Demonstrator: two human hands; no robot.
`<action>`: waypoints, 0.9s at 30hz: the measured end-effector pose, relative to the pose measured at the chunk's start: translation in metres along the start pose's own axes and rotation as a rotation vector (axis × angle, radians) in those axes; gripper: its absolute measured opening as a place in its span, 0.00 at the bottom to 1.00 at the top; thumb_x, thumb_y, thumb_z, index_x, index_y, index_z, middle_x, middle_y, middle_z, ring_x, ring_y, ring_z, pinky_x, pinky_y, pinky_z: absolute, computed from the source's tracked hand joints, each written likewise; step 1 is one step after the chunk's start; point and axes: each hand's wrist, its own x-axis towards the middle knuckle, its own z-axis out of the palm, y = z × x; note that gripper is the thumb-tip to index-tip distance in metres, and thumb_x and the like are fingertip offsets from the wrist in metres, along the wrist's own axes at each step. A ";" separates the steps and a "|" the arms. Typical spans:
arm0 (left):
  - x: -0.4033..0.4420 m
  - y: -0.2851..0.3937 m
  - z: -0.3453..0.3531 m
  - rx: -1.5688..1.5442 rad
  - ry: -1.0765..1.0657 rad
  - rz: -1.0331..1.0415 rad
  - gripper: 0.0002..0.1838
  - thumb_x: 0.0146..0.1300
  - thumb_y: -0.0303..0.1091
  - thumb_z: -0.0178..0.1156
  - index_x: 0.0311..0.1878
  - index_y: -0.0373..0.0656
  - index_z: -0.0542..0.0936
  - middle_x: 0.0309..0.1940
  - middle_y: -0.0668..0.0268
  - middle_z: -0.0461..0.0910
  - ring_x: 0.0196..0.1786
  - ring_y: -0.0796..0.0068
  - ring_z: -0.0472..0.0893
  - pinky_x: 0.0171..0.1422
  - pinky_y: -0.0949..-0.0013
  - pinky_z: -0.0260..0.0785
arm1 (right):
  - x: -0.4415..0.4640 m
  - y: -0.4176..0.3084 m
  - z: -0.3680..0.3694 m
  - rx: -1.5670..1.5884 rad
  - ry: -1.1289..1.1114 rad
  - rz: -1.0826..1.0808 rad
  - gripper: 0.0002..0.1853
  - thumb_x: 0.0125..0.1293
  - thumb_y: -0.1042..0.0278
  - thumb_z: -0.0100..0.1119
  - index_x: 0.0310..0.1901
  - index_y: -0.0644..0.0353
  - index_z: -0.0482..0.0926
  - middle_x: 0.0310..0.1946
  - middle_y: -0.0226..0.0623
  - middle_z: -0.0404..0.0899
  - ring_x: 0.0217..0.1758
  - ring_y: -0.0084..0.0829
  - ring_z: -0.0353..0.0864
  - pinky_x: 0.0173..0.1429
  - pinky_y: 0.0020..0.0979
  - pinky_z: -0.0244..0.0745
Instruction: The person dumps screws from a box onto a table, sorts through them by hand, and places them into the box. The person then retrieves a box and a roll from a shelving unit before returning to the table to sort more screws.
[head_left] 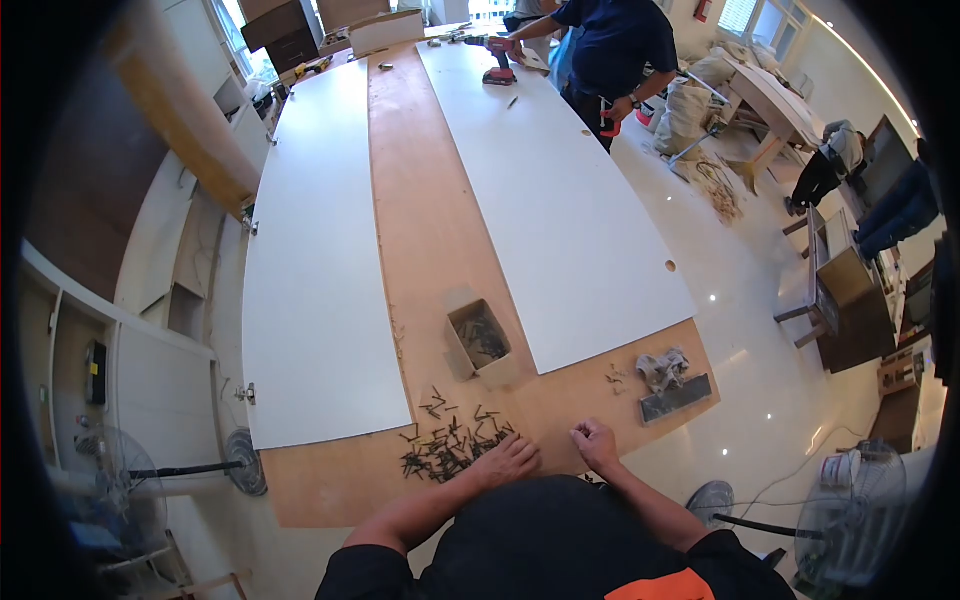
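A loose pile of dark screws [445,452] lies on the bare front part of the brown board [570,400]. At the pile's right edge, my left hand [508,458] rests palm down with its fingers laid out on the board. My right hand [596,443] is to the right of it, fingers curled into a closed pinch; whatever they may hold is hidden. Beyond the pile stands an open cardboard box [462,350] with more dark screws inside.
Two white panels [320,260] [570,220] lie lengthwise on the board; hinges [247,393] sit along the left one. A crumpled rag [662,370] and a grey block [675,400] are at right. At the far end, a co-worker [620,45] holds a drill [497,58]. Fans [850,510] flank me.
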 end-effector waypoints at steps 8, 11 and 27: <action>0.004 -0.012 -0.022 -0.029 -0.016 -0.235 0.12 0.57 0.37 0.58 0.42 0.43 0.79 0.45 0.61 0.77 0.55 0.60 0.74 0.71 0.51 0.60 | 0.000 -0.009 0.011 0.006 -0.040 -0.039 0.09 0.64 0.65 0.67 0.36 0.63 0.83 0.24 0.34 0.81 0.27 0.22 0.77 0.34 0.29 0.74; 0.003 -0.026 -0.031 -0.026 0.136 -0.307 0.12 0.54 0.37 0.60 0.40 0.43 0.78 0.44 0.61 0.78 0.53 0.59 0.75 0.71 0.48 0.59 | 0.000 -0.015 0.010 0.002 -0.050 -0.046 0.09 0.64 0.65 0.67 0.35 0.63 0.83 0.24 0.34 0.81 0.27 0.22 0.78 0.34 0.29 0.75; -0.007 -0.028 -0.031 0.003 0.141 -0.479 0.23 0.58 0.41 0.64 0.54 0.38 0.79 0.62 0.49 0.73 0.65 0.49 0.72 0.66 0.52 0.67 | 0.000 -0.004 0.018 -0.053 -0.076 -0.081 0.09 0.66 0.65 0.66 0.37 0.62 0.83 0.25 0.34 0.81 0.29 0.23 0.78 0.36 0.31 0.75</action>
